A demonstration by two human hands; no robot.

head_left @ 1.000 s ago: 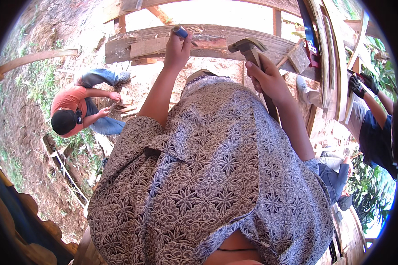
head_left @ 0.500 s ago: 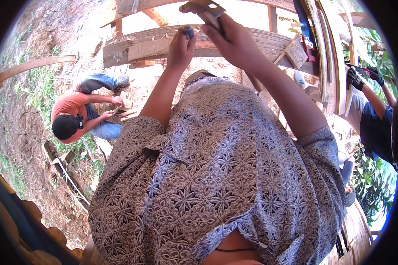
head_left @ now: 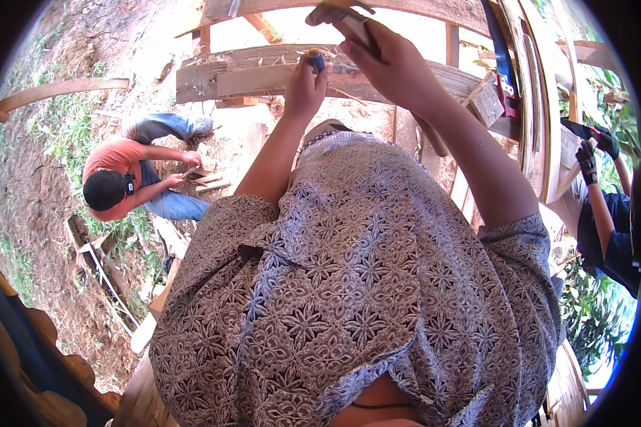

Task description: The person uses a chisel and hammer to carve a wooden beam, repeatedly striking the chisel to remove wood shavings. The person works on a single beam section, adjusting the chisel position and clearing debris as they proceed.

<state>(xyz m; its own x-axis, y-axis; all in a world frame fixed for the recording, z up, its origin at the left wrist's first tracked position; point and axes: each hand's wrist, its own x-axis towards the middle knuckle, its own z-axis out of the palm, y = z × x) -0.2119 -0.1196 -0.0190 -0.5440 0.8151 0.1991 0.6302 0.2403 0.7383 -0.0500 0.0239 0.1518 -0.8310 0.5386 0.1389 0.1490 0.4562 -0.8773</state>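
Note:
My left hand (head_left: 307,91) is closed round an upright chisel (head_left: 316,60). Only its blue handle with a yellowish end shows above the fist; the blade is hidden. To the right and farther off, my right hand (head_left: 392,67) grips a claw hammer (head_left: 338,11), whose metal head is raised just beyond and above the chisel handle. The hammer's wooden handle comes out below my right wrist. Under both hands runs a rough wooden beam (head_left: 242,80), which my left fist hides in part.
At left, a person in an orange shirt (head_left: 110,167) crouches over wood pieces. At right, another person's gloved hand (head_left: 587,162) is near long boards (head_left: 530,92). A red-and-black handled saw (head_left: 507,96) leans by a wood block (head_left: 486,101). A second beam (head_left: 420,14) crosses beyond.
The view has shifted slightly, so my hands sit a little farther right. The hammer stays raised and the chisel handle's end now shows more. The gloved person's arms have moved.

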